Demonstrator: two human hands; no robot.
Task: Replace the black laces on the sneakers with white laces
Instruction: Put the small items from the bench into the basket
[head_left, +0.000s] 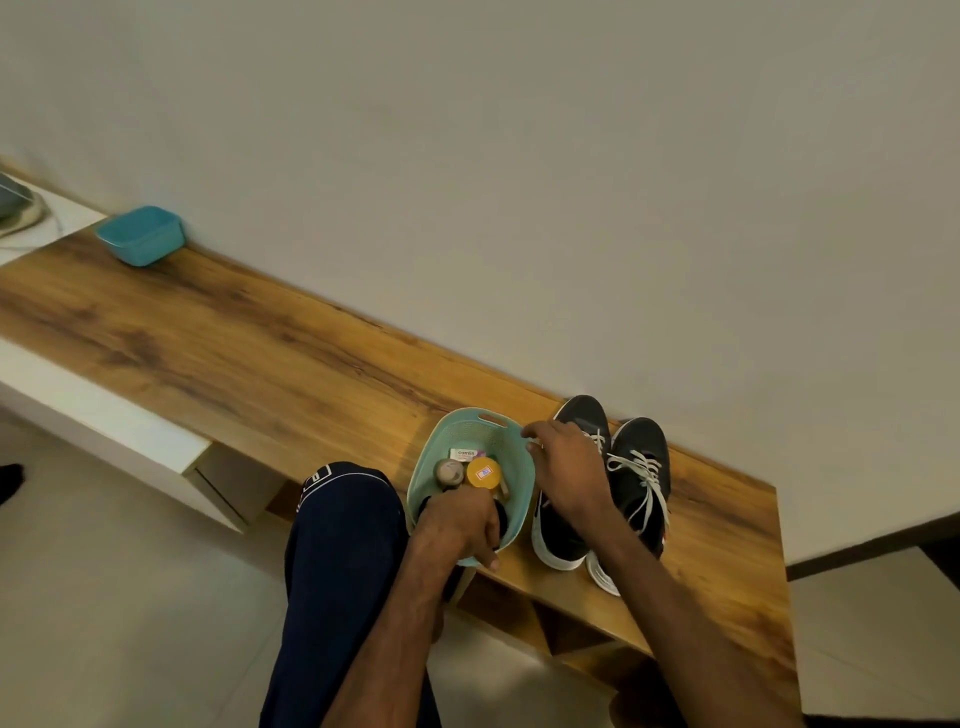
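Perhaps laminate bench (260, 338), sneakers (639, 467), pale wall (519, 156).

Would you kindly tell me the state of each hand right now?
Left hand: grips the near rim of the mint basket, thumb outside.
Right hand: over a black sneaker, fingers bent; any grip cannot be told.

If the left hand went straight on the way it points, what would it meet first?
Most likely the round jar with the orange lid, just ahead of the left hand inside the mint-green plastic basket. Depth is unclear from above, so the hand might pass over the lid.
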